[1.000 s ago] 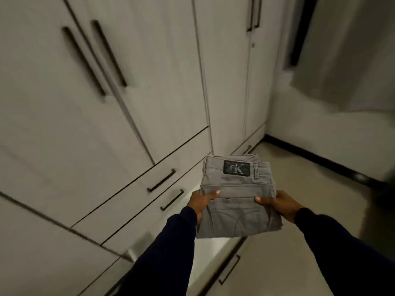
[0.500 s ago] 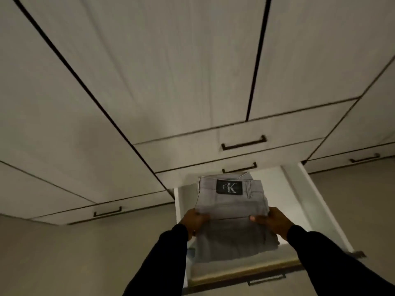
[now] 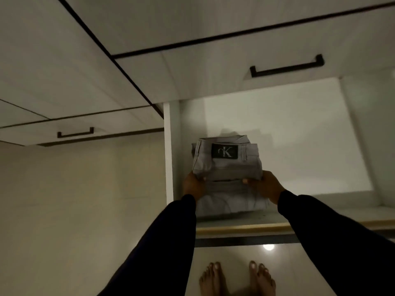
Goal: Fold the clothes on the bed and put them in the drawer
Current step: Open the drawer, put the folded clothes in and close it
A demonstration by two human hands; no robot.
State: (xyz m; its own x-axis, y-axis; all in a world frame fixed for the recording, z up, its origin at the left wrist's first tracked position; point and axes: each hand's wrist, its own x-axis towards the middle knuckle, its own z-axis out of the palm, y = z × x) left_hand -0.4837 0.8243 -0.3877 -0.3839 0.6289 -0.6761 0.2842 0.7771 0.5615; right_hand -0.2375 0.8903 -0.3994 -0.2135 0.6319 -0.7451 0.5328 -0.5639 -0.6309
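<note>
A folded pair of grey trousers (image 3: 226, 167) with a black patch on the waistband hangs low inside the open white drawer (image 3: 299, 133), near its left wall. My left hand (image 3: 193, 185) grips the bundle's left edge and my right hand (image 3: 268, 185) grips its right edge, thumbs on top. Whether the bundle touches the drawer floor I cannot tell. Both arms wear dark sleeves.
The drawer's front edge (image 3: 241, 228) runs across just before my bare feet (image 3: 237, 278) on the glossy floor. A closed drawer with a black handle (image 3: 286, 66) sits above the open one. Another handled drawer (image 3: 75, 133) is at the left.
I have bent closer over the open drawer and both hands have lowered the folded trousers down into it. The grip on both edges is unchanged.
</note>
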